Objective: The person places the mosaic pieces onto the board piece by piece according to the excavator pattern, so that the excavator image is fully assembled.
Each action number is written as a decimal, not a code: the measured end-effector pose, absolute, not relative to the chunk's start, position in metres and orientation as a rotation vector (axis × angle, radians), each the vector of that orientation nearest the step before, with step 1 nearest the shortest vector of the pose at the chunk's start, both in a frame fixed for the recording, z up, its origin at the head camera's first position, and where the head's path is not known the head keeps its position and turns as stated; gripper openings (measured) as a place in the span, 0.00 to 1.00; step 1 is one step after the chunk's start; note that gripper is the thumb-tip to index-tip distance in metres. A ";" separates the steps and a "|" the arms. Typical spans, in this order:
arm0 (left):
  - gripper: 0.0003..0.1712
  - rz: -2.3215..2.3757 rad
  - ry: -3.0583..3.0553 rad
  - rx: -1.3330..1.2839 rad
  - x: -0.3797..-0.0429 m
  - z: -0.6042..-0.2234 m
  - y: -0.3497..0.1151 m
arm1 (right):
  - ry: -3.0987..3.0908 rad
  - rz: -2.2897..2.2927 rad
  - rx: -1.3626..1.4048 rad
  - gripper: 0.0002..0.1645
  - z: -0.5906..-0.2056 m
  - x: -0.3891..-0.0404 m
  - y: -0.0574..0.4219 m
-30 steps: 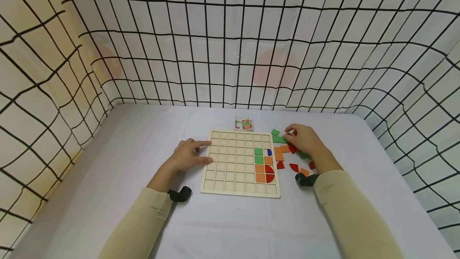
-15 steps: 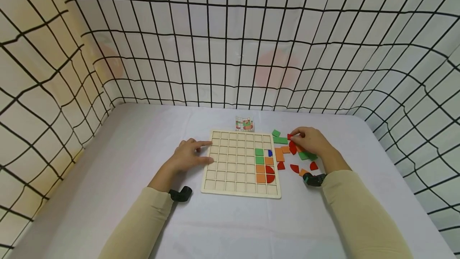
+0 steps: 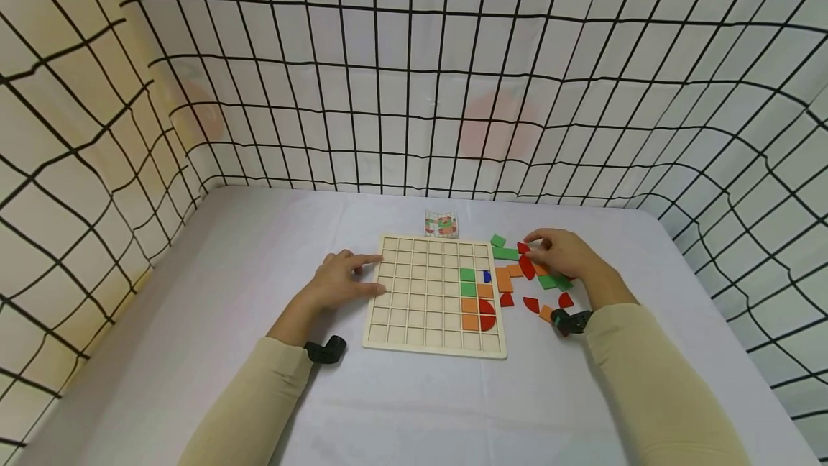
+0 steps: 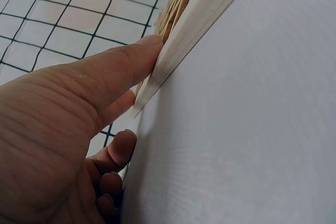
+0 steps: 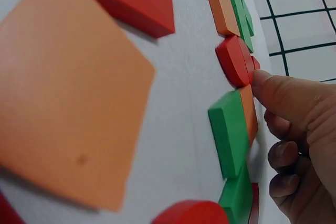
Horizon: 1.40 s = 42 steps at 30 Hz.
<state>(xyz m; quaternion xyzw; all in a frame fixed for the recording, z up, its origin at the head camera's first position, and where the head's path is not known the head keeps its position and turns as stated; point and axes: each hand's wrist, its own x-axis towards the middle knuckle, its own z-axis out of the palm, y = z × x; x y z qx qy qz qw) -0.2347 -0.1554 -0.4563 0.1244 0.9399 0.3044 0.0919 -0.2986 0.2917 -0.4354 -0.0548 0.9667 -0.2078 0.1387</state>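
Note:
A square wooden grid board [image 3: 414, 352] lies on the table. Several green, orange, red and blue flat pieces fill cells on its right side. My left hand [image 3: 338, 280] rests at the board's left edge, thumb and index finger extended against the frame, as the left wrist view also shows. My right hand [image 3: 561, 256] is over the loose pieces right of the board. Its thumb tip reaches a red rounded piece [image 5: 234, 61], with a smaller red piece [image 3: 522, 247] just left of the fingertips. The index finger and thumb stand apart; the other fingers are curled beneath.
Loose pieces are spread right of the board, among them a green strip [image 3: 505, 254], an orange piece [image 3: 504, 280] and a red quarter-round [image 3: 531, 304]. A small patterned card [image 3: 441, 224] lies behind the board. Black netting [image 3: 414, 121] encloses the table's back and sides.
My right hand has drawn back to the right from the green strip, uncovering red, orange and green pieces. The left hand stays at the board's edge.

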 end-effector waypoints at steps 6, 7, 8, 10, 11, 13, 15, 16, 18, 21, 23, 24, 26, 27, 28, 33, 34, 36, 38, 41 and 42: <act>0.40 0.900 2.794 0.370 -0.234 -0.456 -0.156 | 2.833 -0.606 -0.150 0.25 -0.442 -0.299 0.286; 0.40 0.901 2.793 0.371 -0.234 -0.456 -0.155 | 2.842 -0.604 -0.150 0.25 -0.443 -0.299 0.285; 0.40 0.900 2.794 0.372 -0.234 -0.456 -0.155 | 2.849 -0.604 -0.149 0.24 -0.444 -0.299 0.284; 0.40 0.902 2.795 0.373 -0.234 -0.456 -0.155 | 2.861 -0.609 -0.143 0.24 -0.444 -0.298 0.283; 0.40 0.903 2.795 0.371 -0.235 -0.457 -0.155 | 2.864 -0.614 -0.142 0.23 -0.444 -0.298 0.282; 0.40 0.904 2.797 0.373 -0.235 -0.457 -0.155 | 2.866 -0.620 -0.138 0.23 -0.445 -0.298 0.281; 0.40 0.905 2.798 0.374 -0.235 -0.458 -0.155 | 2.867 -0.619 -0.141 0.24 -0.446 -0.298 0.281; 0.40 0.905 2.799 0.374 -0.235 -0.458 -0.155 | 2.865 -0.620 -0.143 0.24 -0.446 -0.298 0.281; 0.40 0.907 2.798 0.372 -0.235 -0.459 -0.155 | 2.865 -0.620 -0.151 0.25 -0.447 -0.299 0.281; 0.40 0.910 2.797 0.361 -0.235 -0.459 -0.155 | 2.868 -0.622 -0.163 0.25 -0.447 -0.299 0.281; 0.40 0.914 2.796 0.353 -0.235 -0.459 -0.155 | 2.871 -0.623 -0.158 0.25 -0.446 -0.299 0.281; 0.40 0.917 2.795 0.351 -0.235 -0.458 -0.155 | 2.874 -0.625 -0.148 0.25 -0.445 -0.299 0.281; 0.40 0.914 2.798 0.355 -0.235 -0.458 -0.155 | 2.879 -0.628 -0.128 0.25 -0.445 -0.299 0.281; 0.40 0.915 2.799 0.357 -0.234 -0.458 -0.155 | 2.881 -0.632 -0.123 0.25 -0.445 -0.299 0.281; 0.40 0.912 2.800 0.360 -0.234 -0.458 -0.155 | 2.883 -0.638 -0.122 0.25 -0.444 -0.298 0.280; 0.40 0.911 2.800 0.365 -0.235 -0.457 -0.155 | 2.886 -0.657 -0.178 0.24 -0.442 -0.297 0.267; 0.40 0.913 2.797 0.365 -0.235 -0.457 -0.155 | 2.882 -0.663 -0.192 0.24 -0.442 -0.296 0.264; 0.40 0.915 2.794 0.365 -0.235 -0.458 -0.155 | 2.869 -0.680 -0.216 0.24 -0.440 -0.295 0.255; 0.40 0.910 2.793 0.361 -0.235 -0.458 -0.155 | 2.854 -0.697 -0.243 0.23 -0.438 -0.293 0.245; 0.40 0.908 2.794 0.353 -0.236 -0.458 -0.154 | 2.836 -0.700 -0.280 0.21 -0.434 -0.291 0.231; 0.40 0.907 2.795 0.351 -0.236 -0.458 -0.154 | 2.829 -0.699 -0.294 0.21 -0.433 -0.290 0.226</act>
